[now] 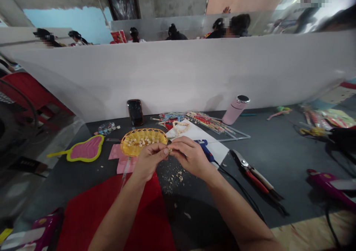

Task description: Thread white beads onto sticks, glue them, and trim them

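Observation:
My left hand (151, 160) and my right hand (191, 156) meet at the fingertips over the dark table. Both pinch a small pale piece (170, 150) between them, mostly hidden by the fingers. Just behind my left hand is a yellow woven basket (130, 135) holding several small pale pieces. Pale crumbs (174, 178) are scattered on the table below the fingertips. Behind my right hand lies a white sheet (219, 151) with a ring of pale pieces (180, 126) at its far left corner. A blue glue gun (205, 149) is beside my right hand.
Red-handled cutters (256, 178) lie at the right. A pink bottle (236, 110), bundled sticks (207, 122) and a phone (135, 112) are near the white partition (178, 73). Red cloth (111, 214) covers the front left, near a yellow-rimmed pink paddle (86, 149). People sit beyond the partition.

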Demonstrator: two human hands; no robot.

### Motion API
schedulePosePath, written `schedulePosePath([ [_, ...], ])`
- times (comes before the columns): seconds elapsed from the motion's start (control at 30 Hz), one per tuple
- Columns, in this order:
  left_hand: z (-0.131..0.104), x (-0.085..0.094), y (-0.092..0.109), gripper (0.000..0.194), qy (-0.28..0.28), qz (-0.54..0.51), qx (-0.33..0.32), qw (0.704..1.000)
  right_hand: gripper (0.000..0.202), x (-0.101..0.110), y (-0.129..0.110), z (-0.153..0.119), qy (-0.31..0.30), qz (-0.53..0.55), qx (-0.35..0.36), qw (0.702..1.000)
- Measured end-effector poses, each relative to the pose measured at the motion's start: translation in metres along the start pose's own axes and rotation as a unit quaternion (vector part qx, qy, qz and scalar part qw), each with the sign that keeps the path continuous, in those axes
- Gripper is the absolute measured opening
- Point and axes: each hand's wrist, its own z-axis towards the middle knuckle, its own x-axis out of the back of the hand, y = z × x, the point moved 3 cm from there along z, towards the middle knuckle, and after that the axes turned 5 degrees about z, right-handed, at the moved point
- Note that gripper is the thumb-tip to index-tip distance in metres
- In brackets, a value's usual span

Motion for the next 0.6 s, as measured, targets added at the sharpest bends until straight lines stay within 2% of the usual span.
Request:
schedulePosePath([
  [0.4,-0.0011,-0.0035,0.0011,0.016,-0.006,-0.087,0.025,0.996,0.024,-0.0002,-0.003,0.0008,0.014,0.034,-0.02,0.999],
  [0.6,-0.0021,-0.0011,0.0021,0.018,-0.021,-0.071,0.026,0.997,0.02,0.0003,-0.0022,-0.0005,0.019,0.038,-0.014,0.999],
])
